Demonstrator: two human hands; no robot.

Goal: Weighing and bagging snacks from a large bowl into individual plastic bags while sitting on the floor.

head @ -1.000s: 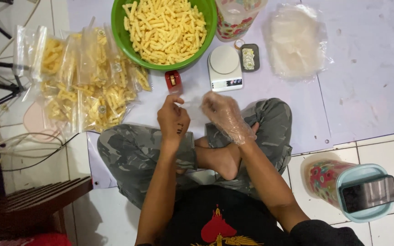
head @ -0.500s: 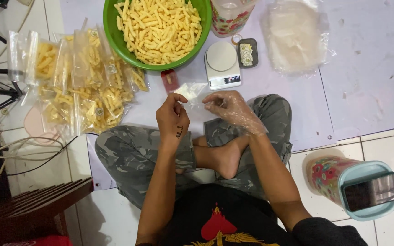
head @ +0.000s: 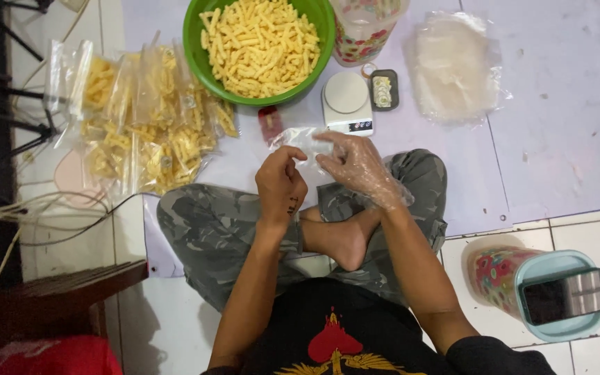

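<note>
I sit cross-legged on the floor. My left hand [head: 280, 182] and my right hand [head: 357, 167], which wears a thin clear plastic glove, hold a small empty clear plastic bag [head: 298, 141] between them above my knees. Just beyond the bag stands a green bowl [head: 199, 59] full of yellow stick snacks [head: 262, 45]. A small white digital scale [head: 346, 103] sits right of the bowl, with nothing on its pan.
Several filled clear snack bags [head: 140, 118] lie at the left. A stack of empty plastic bags [head: 453, 66] lies at the back right. A floral jar [head: 362, 31] stands behind the scale, a small red object [head: 269, 122] before the bowl. A lidded floral container with a phone [head: 567, 297] is at right.
The empty bag has come up between my hands, and both hands have drawn slightly together around it. The view has shifted a little.
</note>
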